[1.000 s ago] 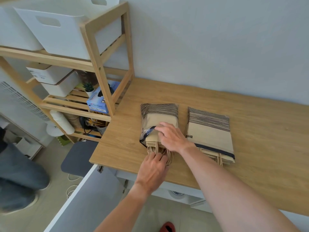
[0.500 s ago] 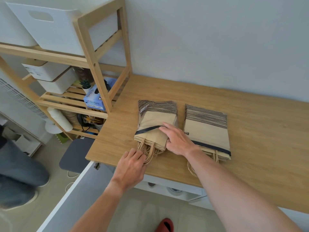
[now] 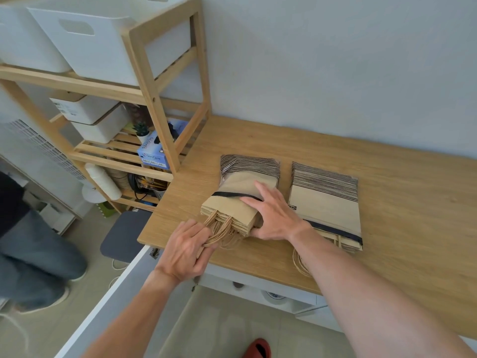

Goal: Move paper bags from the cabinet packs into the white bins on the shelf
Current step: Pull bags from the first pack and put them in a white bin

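Observation:
Two clear packs of tan paper bags with dark stripes lie side by side on the wooden cabinet top (image 3: 387, 177). The left pack (image 3: 245, 171) is open, and its bags (image 3: 232, 210) stick out toward me. My left hand (image 3: 185, 249) grips their twisted paper handles (image 3: 219, 231) at the counter's front edge. My right hand (image 3: 273, 215) lies flat on the left pack with fingers spread, pinning it down. The right pack (image 3: 325, 197) lies untouched. Two white bins (image 3: 87, 45) stand on the top board of the wooden shelf (image 3: 154, 81) at upper left.
Lower shelf boards hold two lidded white boxes (image 3: 95, 122), a small plant, a blue glove box (image 3: 154, 151) and a paper roll. An open white cabinet door (image 3: 108, 301) juts out below the counter. A person's legs (image 3: 33, 244) stand at left. A red slipper (image 3: 258, 348) lies on the floor.
My left hand has closed on the bag handles and drawn the stack partway out of the left pack toward me. My right hand shifted to press flat on the pack.

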`<state>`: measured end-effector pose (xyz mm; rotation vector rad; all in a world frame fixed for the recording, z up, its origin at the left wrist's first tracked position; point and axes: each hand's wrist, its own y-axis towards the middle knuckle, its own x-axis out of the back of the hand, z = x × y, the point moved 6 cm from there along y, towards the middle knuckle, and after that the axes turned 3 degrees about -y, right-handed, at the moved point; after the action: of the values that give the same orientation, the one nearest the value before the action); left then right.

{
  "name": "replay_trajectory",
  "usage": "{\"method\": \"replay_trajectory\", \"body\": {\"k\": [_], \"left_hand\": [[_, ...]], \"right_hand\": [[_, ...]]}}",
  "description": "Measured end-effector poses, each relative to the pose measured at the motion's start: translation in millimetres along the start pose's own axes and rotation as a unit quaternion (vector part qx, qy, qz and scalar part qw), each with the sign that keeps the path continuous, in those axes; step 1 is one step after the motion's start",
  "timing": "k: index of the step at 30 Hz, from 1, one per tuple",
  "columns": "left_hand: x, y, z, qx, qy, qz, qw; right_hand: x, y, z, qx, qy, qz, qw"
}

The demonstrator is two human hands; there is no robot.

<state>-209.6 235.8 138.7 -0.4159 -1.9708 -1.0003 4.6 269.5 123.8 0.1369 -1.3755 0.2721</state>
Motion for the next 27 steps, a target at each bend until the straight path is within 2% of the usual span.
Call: {"method": "replay_trajectory", "body": {"k": [4,10,12,14,16,19,20,22,25,27], "left_hand": [[-11,4,0,0.012,-0.023,0.033,0.999],[-27,-5,-2,0.087,-0.083,0.034,0.992],[-25,-6,0,0.119,-0.116,0.016,0.986],[-20,-6,4,0.148,-0.144,-0.001,0.978],[-19,-5,6,0.145,-0.156,0.003,0.977],[-19,-3,-1,0.138,-0.166,0.016,0.976],[-17,-3,-5,0.137,-0.171,0.009,0.976],[-10,-5,-11,0.130,-0.181,-0.007,0.975],[-2,-17,-13,0.106,-0.143,-0.014,0.984],[-4,-27,-6,0.148,-0.070,-0.023,0.986]], "right_hand": [[5,-8,11,0.040,-0.020,-0.048,0.998],[2,-18,28,0.045,-0.075,-0.131,0.988],[4,-20,33,0.011,-0.053,-0.180,0.982],[0,-26,33,-0.092,0.015,-0.227,0.969],[-15,-36,32,-0.220,0.106,-0.234,0.941],[-50,-46,44,-0.338,0.256,-0.161,0.891],[-59,-47,49,-0.354,0.322,-0.148,0.865],[-65,-43,59,-0.364,0.419,-0.169,0.815],[-60,-34,61,-0.392,0.457,-0.234,0.763],[-57,-24,57,-0.402,0.469,-0.245,0.747]]}}
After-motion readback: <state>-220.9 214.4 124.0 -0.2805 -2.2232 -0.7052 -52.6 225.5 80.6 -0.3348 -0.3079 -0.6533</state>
